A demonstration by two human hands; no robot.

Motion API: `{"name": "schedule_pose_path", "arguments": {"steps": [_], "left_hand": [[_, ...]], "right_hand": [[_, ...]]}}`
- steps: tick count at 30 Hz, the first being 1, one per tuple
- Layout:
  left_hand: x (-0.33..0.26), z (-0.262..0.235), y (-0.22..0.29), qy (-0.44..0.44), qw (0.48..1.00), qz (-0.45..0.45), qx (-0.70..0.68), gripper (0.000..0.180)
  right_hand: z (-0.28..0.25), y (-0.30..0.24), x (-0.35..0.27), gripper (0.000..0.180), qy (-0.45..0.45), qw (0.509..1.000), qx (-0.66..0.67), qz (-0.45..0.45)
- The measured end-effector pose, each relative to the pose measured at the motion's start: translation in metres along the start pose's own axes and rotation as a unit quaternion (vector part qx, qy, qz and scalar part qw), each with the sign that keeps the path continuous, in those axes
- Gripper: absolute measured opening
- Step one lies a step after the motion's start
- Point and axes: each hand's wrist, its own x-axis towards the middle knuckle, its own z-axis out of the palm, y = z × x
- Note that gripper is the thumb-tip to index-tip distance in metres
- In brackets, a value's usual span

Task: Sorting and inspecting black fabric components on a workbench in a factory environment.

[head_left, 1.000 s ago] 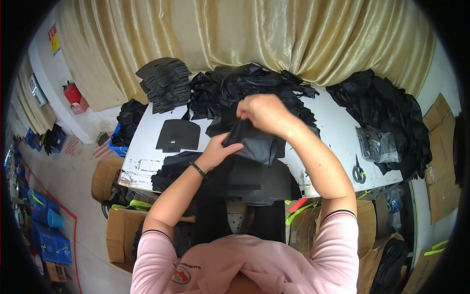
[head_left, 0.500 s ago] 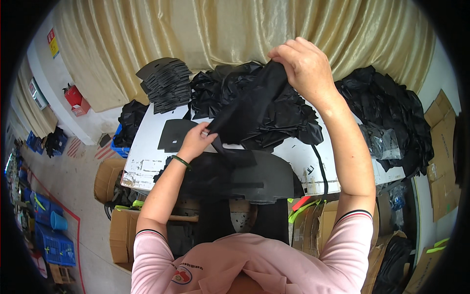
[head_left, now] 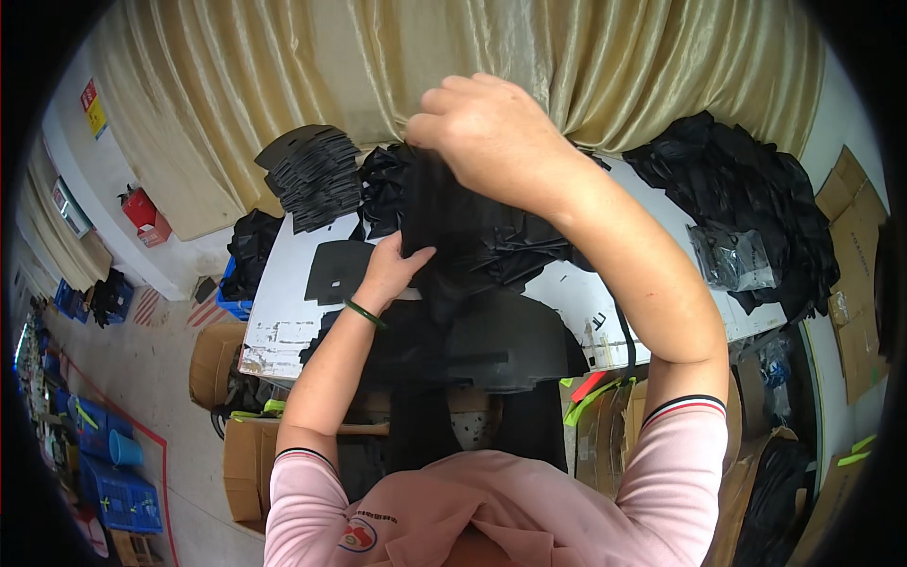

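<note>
High over the table, my right hand [head_left: 472,123] is closed on the upper end of a thin black cloth piece [head_left: 427,203], which hangs down from it, blurred. Beside the cloth's left edge is my left hand [head_left: 392,269], with a green bangle below it. Its thumb and forefinger are spread apart; whether the other fingers touch the cloth cannot be made out. Beneath the hanging cloth, a dark grey curved panel [head_left: 515,335] lies at the table's near edge over my lap. A smaller dark panel with a small slot [head_left: 338,269] rests left of my left hand.
A stack of dark panels [head_left: 316,184] stands at the back left of the white table [head_left: 283,326]. Black cloth pieces lie heaped behind the panel, with a larger heap [head_left: 737,208] at the right beside a clear plastic bag [head_left: 735,257]. Cardboard boxes [head_left: 255,463] flank my legs.
My right hand has moved left, bringing the cloth's upper end with it, so the cloth now hangs more upright. My left hand's thumb and forefinger are further apart.
</note>
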Motion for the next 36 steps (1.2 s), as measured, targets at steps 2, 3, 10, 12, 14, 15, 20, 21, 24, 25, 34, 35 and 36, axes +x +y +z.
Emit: {"name": "schedule_pose_path", "arguments": {"steps": [2,3,10,12,14,15,20,21,24,25,34,35,36], "left_hand": [[0.005,-0.022,-0.038,0.003,0.999,0.003,0.039,0.028],[0.007,-0.034,-0.054,0.002,0.997,0.007,0.076,0.024],[-0.025,-0.128,-0.107,0.169,0.951,-0.024,0.259,0.028],[-0.05,-0.173,-0.127,0.206,0.947,0.013,0.247,0.03],[-0.071,-0.186,-0.12,0.228,0.924,0.003,0.307,0.029],[-0.083,-0.191,-0.121,0.242,0.911,0.055,0.329,0.028],[-0.134,-0.176,-0.134,0.21,0.896,0.017,0.39,0.031],[-0.144,-0.171,-0.143,0.193,0.896,0.014,0.4,0.034],[-0.165,-0.155,-0.171,0.137,0.897,-0.038,0.419,0.038],[-0.17,-0.152,-0.179,0.121,0.899,-0.059,0.417,0.039],[-0.165,-0.137,-0.11,-0.014,0.938,-0.06,0.342,0.063],[-0.157,-0.126,-0.095,-0.017,0.947,-0.02,0.32,0.062],[-0.15,-0.116,-0.086,-0.027,0.952,0.006,0.306,0.063]], "right_hand": [[-0.006,0.007,-0.007,0.012,-0.015,1.0,-0.002,0.019],[-0.009,0.013,-0.014,0.013,-0.028,0.999,-0.005,0.037],[0.008,0.039,-0.117,0.007,-0.05,0.976,0.104,0.184],[0.019,0.033,-0.153,0.006,-0.066,0.964,0.145,0.211],[0.022,0.021,-0.195,0.004,-0.083,0.942,0.19,0.265],[0.022,0.01,-0.213,0.004,-0.083,0.931,0.211,0.288],[0.022,-0.055,-0.293,0.007,-0.135,0.877,0.279,0.367],[0.021,-0.069,-0.303,0.007,-0.146,0.861,0.3,0.384],[0.014,-0.092,-0.329,0.007,-0.226,0.84,0.309,0.385],[0.012,-0.096,-0.334,0.007,-0.228,0.838,0.31,0.386],[0.019,-0.07,-0.266,0.022,-0.309,0.769,0.384,0.406],[0.03,-0.07,-0.251,0.023,-0.29,0.771,0.398,0.403],[0.048,-0.074,-0.235,0.024,-0.258,0.773,0.428,0.392]]}}
